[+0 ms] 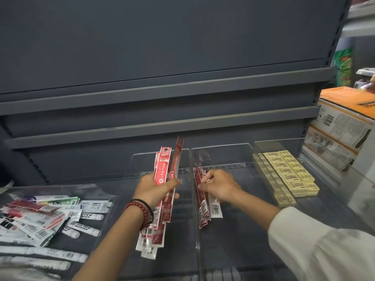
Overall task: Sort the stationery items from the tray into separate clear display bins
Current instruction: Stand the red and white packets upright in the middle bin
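A person's left hand (156,189) grips a fanned bundle of long red-and-white stationery packets (162,173), fingers and thumb curled round it, above a clear plastic display bin (178,250) on the dark grey shelf (119,189). The right hand (219,186) pinches more red packets (199,191) standing against the left wall of the neighbouring clear bin (243,230). Cream erasers (292,175) fill the bin toward the shelf's right end; mixed stationery (40,220) lies in the clear tray (60,185) at its left edge.

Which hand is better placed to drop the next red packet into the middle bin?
Right, probably. The right hand is inside the middle bin, fingers curled on the filed packets, close beside the red bundle. The left hand is occupied gripping that bundle.
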`<move>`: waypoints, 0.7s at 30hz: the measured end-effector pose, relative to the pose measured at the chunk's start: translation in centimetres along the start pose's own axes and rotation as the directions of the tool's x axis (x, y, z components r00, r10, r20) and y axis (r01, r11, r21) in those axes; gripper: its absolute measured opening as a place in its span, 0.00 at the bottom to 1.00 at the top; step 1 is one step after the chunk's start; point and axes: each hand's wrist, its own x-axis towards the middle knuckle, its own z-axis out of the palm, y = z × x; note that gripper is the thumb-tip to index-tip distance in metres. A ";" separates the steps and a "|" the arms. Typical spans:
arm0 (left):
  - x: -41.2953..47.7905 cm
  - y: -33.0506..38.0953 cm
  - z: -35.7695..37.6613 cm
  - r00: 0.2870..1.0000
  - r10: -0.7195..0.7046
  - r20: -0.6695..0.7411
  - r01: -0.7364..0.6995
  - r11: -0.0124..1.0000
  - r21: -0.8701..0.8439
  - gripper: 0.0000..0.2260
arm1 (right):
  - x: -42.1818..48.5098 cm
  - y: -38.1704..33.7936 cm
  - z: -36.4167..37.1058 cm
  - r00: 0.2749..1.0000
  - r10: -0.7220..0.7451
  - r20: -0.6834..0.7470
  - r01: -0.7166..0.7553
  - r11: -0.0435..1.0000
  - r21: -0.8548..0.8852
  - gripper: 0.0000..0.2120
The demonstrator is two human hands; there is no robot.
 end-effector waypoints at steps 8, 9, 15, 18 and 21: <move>0.0 -0.1 -0.1 0.999 0.048 0.008 -0.048 0.990 0.130 0.11 | -1.5 -2.5 -0.8 0.973 -0.230 -0.013 0.223 0.927 0.301 0.12; -0.1 0.0 -0.1 0.998 0.054 0.021 -0.056 0.989 0.135 0.11 | -1.6 -2.9 -0.8 0.973 -0.230 0.009 0.214 0.918 0.334 0.14; -0.6 0.4 0.3 0.987 0.105 0.123 -0.119 0.987 0.112 0.11 | -1.6 -3.2 0.1 0.987 -0.145 0.062 0.106 0.902 0.418 0.17; -0.7 0.3 0.3 0.987 0.103 0.126 -0.113 0.991 0.074 0.11 | -1.6 -3.2 -0.1 0.993 -0.105 0.056 0.063 0.863 0.502 0.20; -0.6 0.4 0.4 0.991 0.083 0.101 -0.088 0.995 0.045 0.13 | -1.5 -3.1 -0.5 0.997 -0.079 0.011 0.059 0.824 0.564 0.16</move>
